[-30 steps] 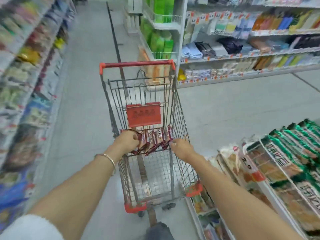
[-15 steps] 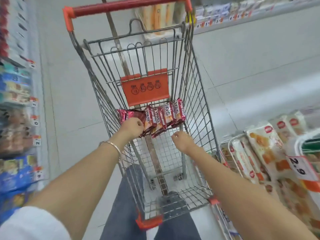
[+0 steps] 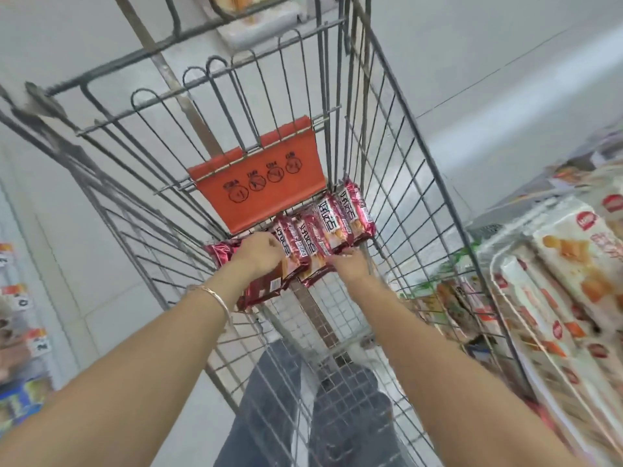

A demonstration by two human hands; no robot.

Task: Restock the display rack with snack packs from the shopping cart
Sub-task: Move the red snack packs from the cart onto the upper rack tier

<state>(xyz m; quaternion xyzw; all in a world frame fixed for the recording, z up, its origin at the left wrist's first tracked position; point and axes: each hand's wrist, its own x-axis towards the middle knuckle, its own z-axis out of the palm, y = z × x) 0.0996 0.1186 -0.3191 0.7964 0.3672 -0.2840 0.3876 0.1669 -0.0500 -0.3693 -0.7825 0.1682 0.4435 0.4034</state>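
At the cart's (image 3: 397,183) far end, the packs (image 3: 332,220) lean in a loose row. My left grip (image 3: 259,251) curls round several. My right grip (image 3: 349,264) touches them, fingers straight, holding nothing. Lifted like this, the middle ones could slip out and drop.

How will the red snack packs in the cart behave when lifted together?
The red snack packs look glossy, so likely slippery. They lean loosely in a row, so some may slip out unless the left hand and right hand squeeze from both ends. Thin wrappers suggest they are light.
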